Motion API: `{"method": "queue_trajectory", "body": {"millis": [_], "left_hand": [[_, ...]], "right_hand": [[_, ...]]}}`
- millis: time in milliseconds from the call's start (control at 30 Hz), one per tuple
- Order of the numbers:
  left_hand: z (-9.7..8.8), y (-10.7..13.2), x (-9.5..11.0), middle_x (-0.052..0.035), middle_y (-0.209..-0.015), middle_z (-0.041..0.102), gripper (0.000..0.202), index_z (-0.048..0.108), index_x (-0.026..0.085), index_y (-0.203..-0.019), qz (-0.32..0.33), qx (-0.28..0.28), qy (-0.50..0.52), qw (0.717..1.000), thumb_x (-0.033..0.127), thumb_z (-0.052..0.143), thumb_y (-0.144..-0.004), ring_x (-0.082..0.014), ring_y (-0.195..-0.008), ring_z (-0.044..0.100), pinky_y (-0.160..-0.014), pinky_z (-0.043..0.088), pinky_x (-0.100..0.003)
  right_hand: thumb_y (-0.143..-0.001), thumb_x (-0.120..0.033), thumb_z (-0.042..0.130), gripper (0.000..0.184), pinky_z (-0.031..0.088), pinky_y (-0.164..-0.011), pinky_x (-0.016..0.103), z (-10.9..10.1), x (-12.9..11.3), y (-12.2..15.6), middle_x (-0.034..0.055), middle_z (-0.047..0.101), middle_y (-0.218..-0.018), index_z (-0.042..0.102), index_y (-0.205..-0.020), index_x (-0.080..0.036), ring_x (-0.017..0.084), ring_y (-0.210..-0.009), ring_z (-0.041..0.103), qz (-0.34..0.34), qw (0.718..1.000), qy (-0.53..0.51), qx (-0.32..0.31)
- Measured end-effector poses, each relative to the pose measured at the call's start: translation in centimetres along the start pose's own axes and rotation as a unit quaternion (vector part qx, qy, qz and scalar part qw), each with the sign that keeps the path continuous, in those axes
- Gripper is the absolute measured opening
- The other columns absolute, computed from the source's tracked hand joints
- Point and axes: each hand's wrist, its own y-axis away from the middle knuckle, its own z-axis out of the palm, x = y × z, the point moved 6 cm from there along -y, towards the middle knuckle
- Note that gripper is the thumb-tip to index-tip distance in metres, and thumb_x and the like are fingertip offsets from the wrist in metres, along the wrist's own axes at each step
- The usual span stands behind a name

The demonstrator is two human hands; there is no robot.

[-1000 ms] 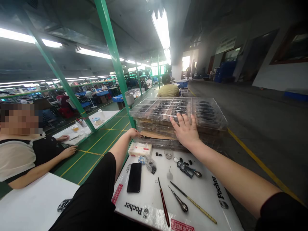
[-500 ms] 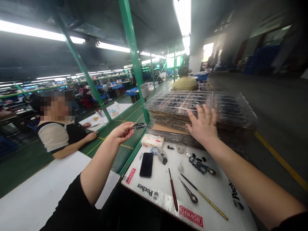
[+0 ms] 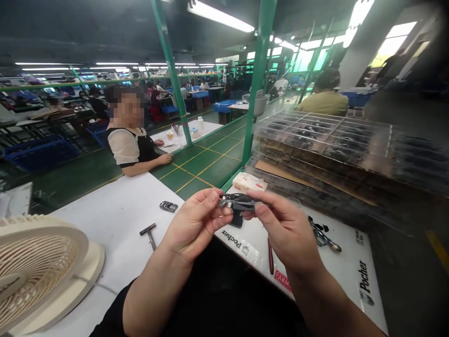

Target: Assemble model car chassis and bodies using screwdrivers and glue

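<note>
A dark, glossy model car body (image 3: 240, 201) is held level between my two hands, above the inner edge of the right-hand table. My left hand (image 3: 198, 220) pinches its left end between thumb and fingers. On the opposite end, the thumb and fingers of my right hand (image 3: 286, 229) are closed as well. Part of the car body is covered by my fingers. Behind it a black phone (image 3: 236, 219) lies partly hidden on the white tabletop. Another small dark car body (image 3: 168, 206) rests on the left table.
Stacked clear trays (image 3: 326, 135) with dark parts stand at the back right, beside a tissue pack (image 3: 249, 181). Dark parts (image 3: 321, 234) and a red-handled tool (image 3: 271, 256) lie nearer. A fan (image 3: 42, 276) and T-handled tool (image 3: 149, 233) occupy the left table; a co-worker (image 3: 129, 145) sits beyond.
My right hand has left the tray stack and come onto the car body. My left hand has brought the car body in front of me. The view has swung left.
</note>
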Motion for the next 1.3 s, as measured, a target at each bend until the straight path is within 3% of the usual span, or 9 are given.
{"method": "queue_trajectory", "body": {"millis": [100,300,400,500,633,900,1033,1300], "left_hand": [[-0.7,1.4,0.0,-0.0021,-0.074,0.08,0.052,0.086,0.022,-0.102,-0.024,-0.019,0.034,0.999,0.05,0.116,-0.071,-0.0157,-0.068,0.079,-0.069,0.071,-0.024],[-2.5,3.7,1.4,0.0005,-0.077,0.075,0.044,0.09,0.025,-0.112,0.14,-0.017,-0.054,0.989,0.042,0.113,-0.079,-0.0135,-0.068,0.073,-0.07,0.062,-0.023],[-3.0,4.4,2.0,0.0011,-0.081,0.072,0.043,0.092,0.027,-0.112,0.19,0.007,-0.114,0.975,0.034,0.114,-0.076,-0.0129,-0.072,0.068,-0.071,0.059,-0.023],[-3.2,4.9,2.6,0.0004,-0.083,0.072,0.041,0.092,0.028,-0.111,0.227,0.035,-0.163,0.96,0.034,0.113,-0.077,-0.0143,-0.077,0.066,-0.074,0.058,-0.025],[-3.5,5.0,2.5,-0.0006,-0.086,0.072,0.037,0.091,0.028,-0.108,0.237,0.06,-0.187,0.951,0.037,0.112,-0.079,-0.0167,-0.079,0.067,-0.075,0.058,-0.027],[-3.8,4.5,1.9,0.0007,-0.081,0.07,0.033,0.092,0.029,-0.103,0.252,0.068,-0.159,0.952,0.039,0.112,-0.078,-0.0154,-0.075,0.065,-0.071,0.057,-0.025],[-3.7,4.5,1.9,0.0007,-0.079,0.07,0.034,0.093,0.029,-0.101,0.259,0.073,-0.157,0.95,0.042,0.113,-0.077,-0.0152,-0.075,0.064,-0.072,0.057,-0.025],[-4.4,4.7,1.4,-0.001,-0.085,0.074,0.033,0.094,0.029,-0.112,0.274,0.043,-0.162,0.947,0.042,0.108,-0.086,-0.016,-0.077,0.067,-0.075,0.057,-0.027]], "right_hand": [[-0.11,-0.045,0.085,0.024,0.078,-0.084,0.034,1.2,-0.9,-0.1,0.0051,0.092,-0.121,0.092,-0.128,-0.031,0.021,-0.09,0.09,-0.001,1.0,0.015,-0.007],[-0.11,-0.045,0.085,0.024,0.079,-0.086,0.035,3.1,-2.1,0.1,0.0049,0.093,-0.118,0.092,-0.129,-0.032,0.022,-0.09,0.09,-0.001,1.0,0.008,-0.029],[-0.11,-0.043,0.084,0.021,0.078,-0.087,0.034,3.7,-2.5,0.4,0.0033,0.092,-0.118,0.092,-0.129,-0.036,0.021,-0.093,0.089,-0.009,0.999,0.02,-0.034],[-0.11,-0.044,0.084,0.023,0.077,-0.097,0.04,3.9,-2.6,0.7,0.0042,0.091,-0.122,0.092,-0.13,-0.036,0.024,-0.101,0.088,-0.01,0.998,0.048,-0.031],[-0.11,-0.046,0.085,0.027,0.072,-0.112,0.05,4.1,-2.4,1.2,0.0056,0.091,-0.129,0.092,-0.134,-0.036,0.029,-0.118,0.086,-0.012,0.996,0.082,-0.027],[-0.112,-0.043,0.082,0.03,0.07,-0.113,0.05,4.0,-1.4,1.8,0.0045,0.091,-0.12,0.089,-0.14,-0.036,0.027,-0.11,0.086,-0.005,0.995,0.093,-0.041],[-0.112,-0.041,0.082,0.029,0.071,-0.112,0.046,4.0,-1.4,2.0,0.0032,0.09,-0.125,0.089,-0.14,-0.039,0.025,-0.108,0.086,-0.008,0.995,0.092,-0.037],[-0.11,-0.043,0.085,0.026,0.073,-0.111,0.043,4.1,-2.5,1.9,0.0045,0.09,-0.134,0.091,-0.134,-0.037,0.027,-0.119,0.087,-0.012,0.996,0.084,-0.024]]}}
